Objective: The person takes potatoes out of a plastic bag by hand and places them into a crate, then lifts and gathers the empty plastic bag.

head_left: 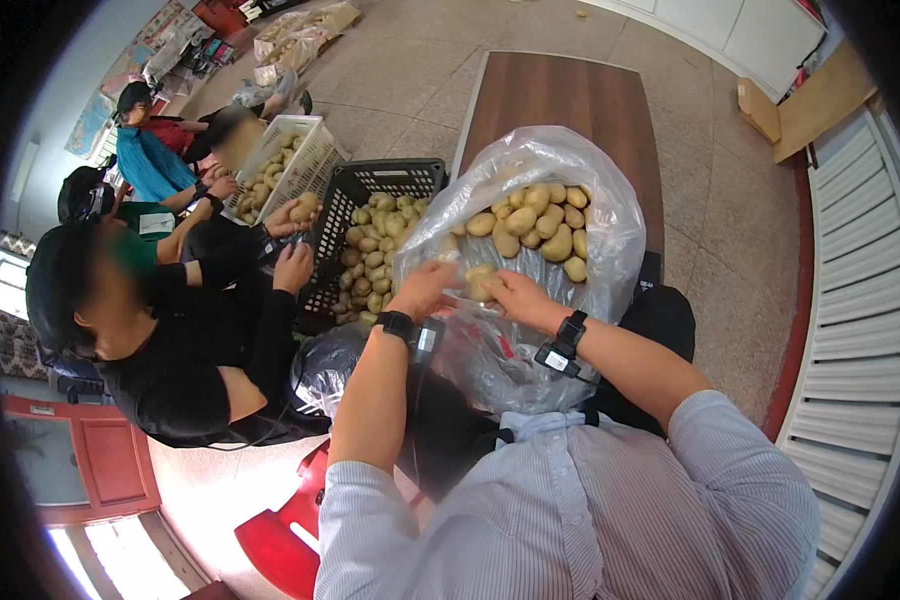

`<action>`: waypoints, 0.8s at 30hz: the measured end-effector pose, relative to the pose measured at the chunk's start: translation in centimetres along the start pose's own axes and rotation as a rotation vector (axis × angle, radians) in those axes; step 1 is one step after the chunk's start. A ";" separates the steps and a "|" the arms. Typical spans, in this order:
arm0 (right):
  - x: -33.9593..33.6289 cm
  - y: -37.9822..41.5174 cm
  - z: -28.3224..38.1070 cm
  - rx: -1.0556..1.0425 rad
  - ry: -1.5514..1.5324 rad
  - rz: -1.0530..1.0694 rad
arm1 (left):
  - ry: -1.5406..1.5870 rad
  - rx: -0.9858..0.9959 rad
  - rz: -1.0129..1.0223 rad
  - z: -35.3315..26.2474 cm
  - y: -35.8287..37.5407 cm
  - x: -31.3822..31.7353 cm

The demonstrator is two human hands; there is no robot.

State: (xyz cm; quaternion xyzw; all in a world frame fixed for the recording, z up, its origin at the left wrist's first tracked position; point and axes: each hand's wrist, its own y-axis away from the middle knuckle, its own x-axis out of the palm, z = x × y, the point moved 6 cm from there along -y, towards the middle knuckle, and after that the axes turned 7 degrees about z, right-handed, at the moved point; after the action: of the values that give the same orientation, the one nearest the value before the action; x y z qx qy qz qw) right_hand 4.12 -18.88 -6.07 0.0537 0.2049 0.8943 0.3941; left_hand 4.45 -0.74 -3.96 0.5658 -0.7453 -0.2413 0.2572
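A potato (480,281) is in my right hand (520,298), gripped at its right side by the fingers over the clear plastic bag (610,235). Just left of it is my left hand (427,289), its fingers stretched toward the potato and slightly blurred; I see nothing held in it. Beyond both hands, a heap of potatoes (542,222) lies inside the wide-mouthed bag. The near side of the bag hangs crumpled toward my lap.
A black crate (385,172) of potatoes stands left of the bag, with a white crate (315,135) farther back. A brown table (570,95) extends behind the bag. A co-worker in black (180,360) sits close at left, holding a potato (305,207); others sit beyond.
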 end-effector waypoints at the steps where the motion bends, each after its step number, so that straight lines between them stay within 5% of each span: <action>1: 0.1 0.0 1.0 -0.127 0.054 -0.059 | 0.017 -0.021 0.020 0.1 0.0 0.5; 5: 0.7 -0.3 3.3 -0.366 0.099 -0.098 | 0.019 -0.025 0.179 -0.5 0.4 1.5; 9: 0.3 0.3 2.9 -0.250 0.001 -0.042 | 0.026 0.007 0.221 0.0 -0.3 1.7; 12: -1.5 1.8 3.3 -0.272 0.184 -0.151 | -0.013 0.002 0.139 -0.1 -0.3 1.1; 14: -3.6 2.2 1.7 -0.343 0.472 -0.403 | 0.083 0.045 0.084 0.1 -0.6 -0.1; 16: -5.9 1.7 -1.3 -0.344 0.647 -0.608 | -0.046 0.186 0.022 0.6 -1.6 -1.6; 17: -6.8 1.9 -2.1 -0.383 0.671 -0.650 | -0.430 0.512 -0.051 -0.3 -1.7 -2.7; 19: -8.2 2.9 -1.4 -0.252 0.737 -0.729 | -0.840 0.809 -0.162 -0.8 -0.1 -2.9; 21: -9.6 2.6 -2.7 -0.191 0.655 -0.721 | -0.844 0.810 -0.223 -2.3 1.7 -2.5; 23: -9.5 2.7 -3.4 -0.194 0.677 -0.717 | 0.066 0.256 -0.135 -0.5 1.7 -2.7; 24: -9.7 3.0 -3.5 -0.178 0.705 -0.729 | 0.126 0.255 -0.120 -0.4 1.6 -2.7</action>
State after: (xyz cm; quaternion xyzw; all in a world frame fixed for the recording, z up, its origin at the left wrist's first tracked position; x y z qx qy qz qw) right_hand 7.78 -28.84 -7.43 -0.3600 0.2539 0.6763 0.5904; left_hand 4.18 2.20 -2.93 0.6517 -0.7169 -0.1237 0.2147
